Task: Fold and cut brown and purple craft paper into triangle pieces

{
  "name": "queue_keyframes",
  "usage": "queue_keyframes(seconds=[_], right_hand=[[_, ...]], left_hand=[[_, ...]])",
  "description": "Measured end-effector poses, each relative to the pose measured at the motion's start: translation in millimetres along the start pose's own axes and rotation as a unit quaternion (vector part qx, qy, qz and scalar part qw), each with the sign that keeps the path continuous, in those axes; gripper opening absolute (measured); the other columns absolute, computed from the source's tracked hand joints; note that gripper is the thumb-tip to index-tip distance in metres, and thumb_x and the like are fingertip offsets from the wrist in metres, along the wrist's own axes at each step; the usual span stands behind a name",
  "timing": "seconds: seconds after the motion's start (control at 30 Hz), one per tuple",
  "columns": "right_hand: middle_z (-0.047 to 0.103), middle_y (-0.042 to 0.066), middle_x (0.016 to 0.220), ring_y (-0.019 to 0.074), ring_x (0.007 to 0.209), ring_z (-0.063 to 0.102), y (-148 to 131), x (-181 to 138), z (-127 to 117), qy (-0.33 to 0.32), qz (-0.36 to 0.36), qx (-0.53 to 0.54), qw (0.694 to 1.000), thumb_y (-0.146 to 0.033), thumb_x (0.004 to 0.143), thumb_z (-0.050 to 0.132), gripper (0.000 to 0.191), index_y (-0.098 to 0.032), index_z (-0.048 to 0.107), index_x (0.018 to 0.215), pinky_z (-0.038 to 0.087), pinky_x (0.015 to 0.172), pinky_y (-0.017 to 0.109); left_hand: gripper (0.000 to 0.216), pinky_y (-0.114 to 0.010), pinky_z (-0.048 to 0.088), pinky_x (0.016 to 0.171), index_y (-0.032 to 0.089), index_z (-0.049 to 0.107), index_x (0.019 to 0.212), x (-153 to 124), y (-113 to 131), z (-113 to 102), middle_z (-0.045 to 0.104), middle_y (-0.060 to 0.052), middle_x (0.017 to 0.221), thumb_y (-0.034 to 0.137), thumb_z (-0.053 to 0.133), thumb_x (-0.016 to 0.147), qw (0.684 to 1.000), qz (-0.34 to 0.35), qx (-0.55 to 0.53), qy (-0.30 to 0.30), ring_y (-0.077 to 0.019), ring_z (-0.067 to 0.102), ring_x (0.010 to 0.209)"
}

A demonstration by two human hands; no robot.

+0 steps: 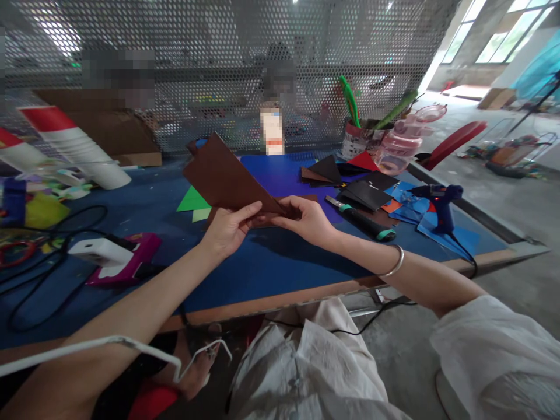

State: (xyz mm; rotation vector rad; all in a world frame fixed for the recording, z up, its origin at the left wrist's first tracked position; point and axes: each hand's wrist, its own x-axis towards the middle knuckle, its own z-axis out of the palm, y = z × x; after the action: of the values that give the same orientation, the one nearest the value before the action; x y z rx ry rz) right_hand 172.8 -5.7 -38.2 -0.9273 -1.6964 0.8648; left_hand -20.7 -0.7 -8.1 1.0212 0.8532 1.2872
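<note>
A folded sheet of brown paper [227,175] is held above the table, tilted with one corner up and to the left. Its lower edge lies between the thumb and fingers of my left hand [231,227]. At the right end, my right hand [310,219] pinches the fold, and its fingertips partly hide the paper. Under and behind the brown paper lie a blue-purple sheet [280,175] and a green piece of paper [192,200]. To the right of my right hand is a utility knife [363,220] with a dark and teal handle.
Black paper pieces [370,189], blue scraps [409,201] and a hot glue gun [443,204] sit at the right. Behind them stand a pink bottle [400,143] and a pen holder [359,140]. Left are stacked paper cups [83,149], a purple power strip [126,259] and cables. Perforated metal [210,70] borders the back.
</note>
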Motion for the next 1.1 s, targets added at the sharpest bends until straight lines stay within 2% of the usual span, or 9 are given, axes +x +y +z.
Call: queue_keyframes(seconds=[0.1, 0.2, 0.4, 0.57, 0.73, 0.9, 1.1], right_hand=[[0.082, 0.004, 0.106, 0.0203, 0.094, 0.074, -1, -1, 0, 0.016, -0.010, -0.016, 1.000, -0.040, 0.086, 0.079, 0.032, -0.021, 0.077, 0.111, 0.058, 0.087, 0.034], [0.083, 0.004, 0.109, 0.0216, 0.099, 0.076, -2, -2, 0, 0.031, -0.024, -0.035, 0.999, -0.040, 0.090, 0.078, 0.028, -0.022, 0.078, 0.111, 0.059, 0.091, 0.035], [0.083, 0.005, 0.104, 0.0204, 0.094, 0.078, -2, -1, -4, 0.058, -0.089, -0.137, 0.985, -0.035, 0.093, 0.077, 0.025, -0.022, 0.076, 0.114, 0.060, 0.083, 0.030], [0.083, 0.006, 0.103, 0.0203, 0.094, 0.077, -4, -2, -8, 0.061, -0.152, -0.208, 0.964, -0.030, 0.097, 0.074, 0.016, -0.021, 0.079, 0.110, 0.057, 0.086, 0.029], [0.084, 0.004, 0.102, 0.0189, 0.090, 0.077, -3, -2, -7, 0.060, -0.123, -0.163, 0.977, -0.026, 0.095, 0.075, 0.015, -0.021, 0.082, 0.107, 0.056, 0.082, 0.027], [0.085, 0.003, 0.101, 0.0190, 0.088, 0.077, -6, -2, -5, 0.064, -0.068, -0.113, 0.989, -0.029, 0.093, 0.077, 0.016, -0.022, 0.085, 0.105, 0.056, 0.080, 0.027], [0.085, 0.004, 0.099, 0.0179, 0.086, 0.076, -10, -3, -6, 0.070, -0.043, -0.101, 0.991, -0.028, 0.091, 0.079, 0.016, -0.019, 0.085, 0.103, 0.055, 0.077, 0.026]], left_hand=[[0.023, -0.025, 0.063, 0.064, 0.022, 0.076, 0.063, 2, 3, -1, 0.080, 0.000, 0.080, 0.020, 0.098, 0.056, 0.999, -0.020, -0.030, 0.020, -0.0160, 0.071, 0.069], [0.019, -0.022, 0.062, 0.065, 0.021, 0.077, 0.064, 3, 3, -2, 0.078, 0.001, 0.074, 0.018, 0.095, 0.060, 0.999, -0.028, -0.031, 0.020, -0.0135, 0.070, 0.067], [0.018, -0.021, 0.062, 0.063, 0.021, 0.077, 0.062, 1, 4, 0, 0.078, 0.002, 0.073, 0.009, 0.087, 0.070, 0.998, -0.046, -0.039, 0.033, -0.0124, 0.070, 0.065], [0.015, -0.022, 0.062, 0.063, 0.019, 0.076, 0.067, -1, 6, 2, 0.079, 0.000, 0.077, 0.009, 0.087, 0.070, 0.998, -0.045, -0.040, 0.024, -0.0137, 0.072, 0.068], [0.017, -0.023, 0.063, 0.063, 0.018, 0.078, 0.079, -3, 6, 2, 0.082, -0.001, 0.086, 0.009, 0.088, 0.068, 0.998, -0.031, -0.044, 0.019, -0.0152, 0.075, 0.074], [0.034, -0.023, 0.064, 0.065, 0.021, 0.080, 0.096, -3, 6, 1, 0.081, 0.000, 0.087, 0.012, 0.091, 0.065, 0.999, -0.013, -0.041, 0.005, -0.0173, 0.076, 0.079], [0.035, -0.025, 0.064, 0.068, 0.022, 0.079, 0.093, -2, 4, -1, 0.081, 0.000, 0.087, 0.016, 0.095, 0.063, 1.000, -0.003, -0.023, 0.002, -0.0180, 0.076, 0.078]])
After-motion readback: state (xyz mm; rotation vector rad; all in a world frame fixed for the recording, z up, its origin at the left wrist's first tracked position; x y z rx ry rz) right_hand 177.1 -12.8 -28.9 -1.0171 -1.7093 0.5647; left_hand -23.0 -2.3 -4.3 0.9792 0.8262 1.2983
